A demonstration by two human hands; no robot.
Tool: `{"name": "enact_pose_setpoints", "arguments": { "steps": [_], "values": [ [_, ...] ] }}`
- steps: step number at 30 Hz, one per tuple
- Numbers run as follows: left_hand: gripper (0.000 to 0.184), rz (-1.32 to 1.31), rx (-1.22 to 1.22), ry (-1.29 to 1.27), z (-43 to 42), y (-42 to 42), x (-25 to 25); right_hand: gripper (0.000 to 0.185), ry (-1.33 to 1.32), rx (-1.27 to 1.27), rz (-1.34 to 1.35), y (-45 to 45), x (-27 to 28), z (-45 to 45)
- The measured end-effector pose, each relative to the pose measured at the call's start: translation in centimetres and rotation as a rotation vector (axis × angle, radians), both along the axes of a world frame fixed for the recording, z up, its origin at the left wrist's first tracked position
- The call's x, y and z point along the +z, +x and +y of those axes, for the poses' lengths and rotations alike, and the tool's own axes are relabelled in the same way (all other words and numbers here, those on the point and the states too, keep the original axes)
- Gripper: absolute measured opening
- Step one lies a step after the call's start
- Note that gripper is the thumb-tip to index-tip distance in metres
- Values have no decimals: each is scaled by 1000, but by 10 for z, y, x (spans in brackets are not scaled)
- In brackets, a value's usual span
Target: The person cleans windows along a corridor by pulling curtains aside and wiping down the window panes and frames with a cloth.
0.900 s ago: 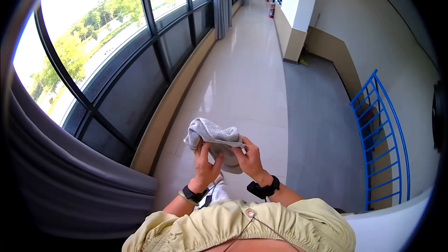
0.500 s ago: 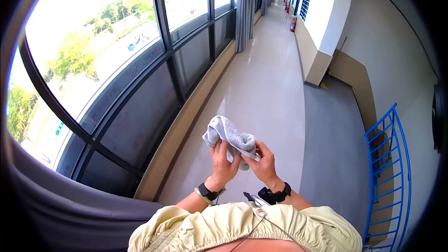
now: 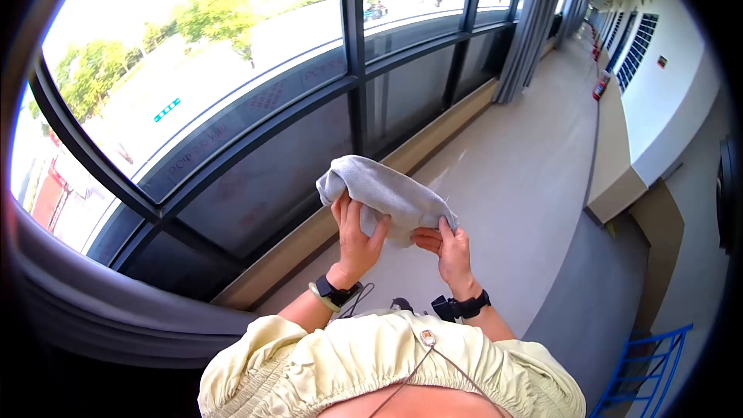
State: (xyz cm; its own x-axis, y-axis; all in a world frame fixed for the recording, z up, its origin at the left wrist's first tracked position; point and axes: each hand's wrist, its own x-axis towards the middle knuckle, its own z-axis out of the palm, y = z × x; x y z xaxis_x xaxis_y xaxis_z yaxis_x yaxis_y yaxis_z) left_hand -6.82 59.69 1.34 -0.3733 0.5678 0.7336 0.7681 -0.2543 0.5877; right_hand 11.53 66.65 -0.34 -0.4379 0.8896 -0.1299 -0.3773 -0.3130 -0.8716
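Cloth [image 3: 391,192], grey and towel-like, is in front of the window frame [image 3: 352,19], apart from it; right hand [image 3: 453,257] pinches one end, left hand [image 3: 356,246], half-curled, supports the other, its closure hidden; probably light, limp, hardly slippery, sturdy, best held by opposite edges

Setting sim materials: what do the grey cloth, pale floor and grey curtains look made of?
Grey cloth: soft matte fabric, possibly cotton; it folds over limply and its edge droops.
Pale floor: hard, slightly glossy, perhaps tile; faint bright reflections show.
Grey curtains: matte fabric, likely woven, judging by the long folds; fibre can't be told.
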Motion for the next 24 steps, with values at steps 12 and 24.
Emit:
{"name": "enact_pose_setpoints", "arguments": {
  "steps": [12,24],
  "values": [
    [67,-40,721,192,150,-187,-24,29,313,743,198,-220,10,214],
    [50,126,874,24,373,-368,-64,33,144,891,121,-344,17,419]
  ]
}}
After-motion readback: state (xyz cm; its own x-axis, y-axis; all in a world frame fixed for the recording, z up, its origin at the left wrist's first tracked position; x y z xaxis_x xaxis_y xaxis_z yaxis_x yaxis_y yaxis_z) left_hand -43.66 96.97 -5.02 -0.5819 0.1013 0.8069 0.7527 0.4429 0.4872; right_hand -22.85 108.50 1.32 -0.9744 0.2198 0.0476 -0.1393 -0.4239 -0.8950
